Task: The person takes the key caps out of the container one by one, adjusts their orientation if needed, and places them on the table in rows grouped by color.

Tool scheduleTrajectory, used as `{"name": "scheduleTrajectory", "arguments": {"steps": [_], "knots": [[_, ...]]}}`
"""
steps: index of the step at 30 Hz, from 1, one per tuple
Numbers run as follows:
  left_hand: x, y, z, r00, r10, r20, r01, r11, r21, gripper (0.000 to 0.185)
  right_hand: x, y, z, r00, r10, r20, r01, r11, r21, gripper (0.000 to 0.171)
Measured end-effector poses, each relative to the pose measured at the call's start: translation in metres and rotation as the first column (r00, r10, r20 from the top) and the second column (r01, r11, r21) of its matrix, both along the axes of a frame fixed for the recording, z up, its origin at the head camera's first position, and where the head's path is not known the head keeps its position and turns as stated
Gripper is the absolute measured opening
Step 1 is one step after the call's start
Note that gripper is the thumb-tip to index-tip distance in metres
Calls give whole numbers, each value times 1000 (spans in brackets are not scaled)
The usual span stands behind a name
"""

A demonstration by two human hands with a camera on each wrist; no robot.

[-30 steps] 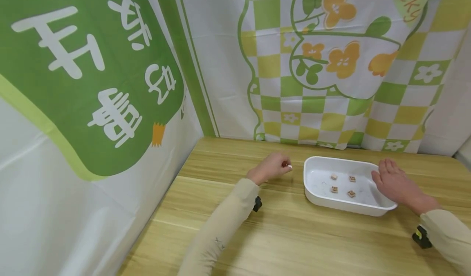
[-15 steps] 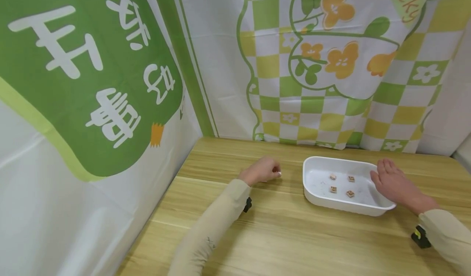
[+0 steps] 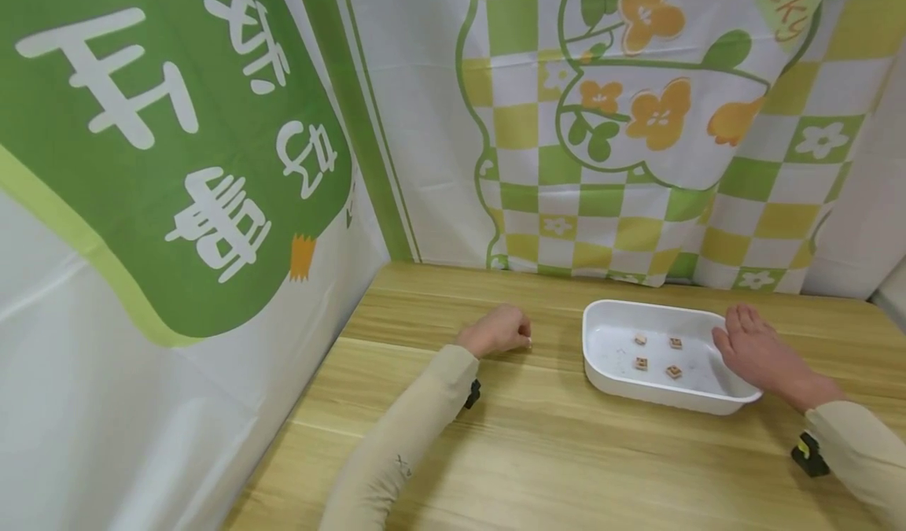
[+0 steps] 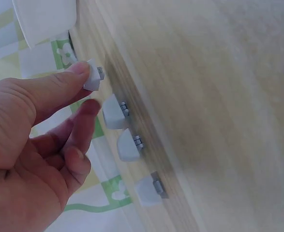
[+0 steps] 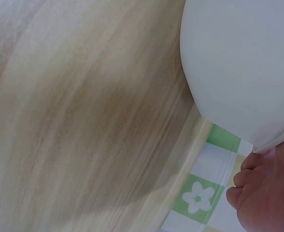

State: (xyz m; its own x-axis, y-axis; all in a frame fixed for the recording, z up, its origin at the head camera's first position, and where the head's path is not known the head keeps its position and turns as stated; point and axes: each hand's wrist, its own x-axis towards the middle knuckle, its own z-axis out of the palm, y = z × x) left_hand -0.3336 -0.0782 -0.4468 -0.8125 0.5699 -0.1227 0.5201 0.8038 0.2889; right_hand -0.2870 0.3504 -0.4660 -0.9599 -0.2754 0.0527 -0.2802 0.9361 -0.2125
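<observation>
My left hand [image 3: 499,332] is low over the table left of the tray. Its thumb and a finger pinch a small white wedge-shaped piece with a grey tab [image 4: 93,77]. Beside it on the wood, three similar pieces stand in a row, the nearest white piece [image 4: 114,113] just under the fingertips; the hand mostly hides them in the head view. My right hand [image 3: 764,354] rests at the right rim of the white tray [image 3: 651,392], fingers straight and together, thumb at the rim. Inside the tray lie several small light-brown square pieces [image 3: 641,364].
The wooden table [image 3: 538,452] meets a green printed cloth [image 3: 212,295] on the left and a checkered cloth [image 3: 594,200] at the back. The tray stands toward the back right of the table.
My left hand has moved left, away from the tray, and down to the table with the white piece. The right hand stays at the tray's rim.
</observation>
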Motion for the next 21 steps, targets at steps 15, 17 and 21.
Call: {"name": "scheduleTrajectory", "arguments": {"steps": [15, 17, 21], "knots": [[0, -2, -4, 999, 32, -41, -35, 996, -77, 14, 2, -2, 3, 1000, -2, 2, 2, 1000, 14, 71], [0, -2, -4, 998, 24, -51, -28, 996, -82, 15, 2, -2, 3, 1000, -1, 6, 1, 1000, 14, 71], [1, -2, -4, 998, 15, -67, -20, 996, -84, 16, 1, -2, 2, 1000, 0, 8, 0, 1000, 12, 72]]}}
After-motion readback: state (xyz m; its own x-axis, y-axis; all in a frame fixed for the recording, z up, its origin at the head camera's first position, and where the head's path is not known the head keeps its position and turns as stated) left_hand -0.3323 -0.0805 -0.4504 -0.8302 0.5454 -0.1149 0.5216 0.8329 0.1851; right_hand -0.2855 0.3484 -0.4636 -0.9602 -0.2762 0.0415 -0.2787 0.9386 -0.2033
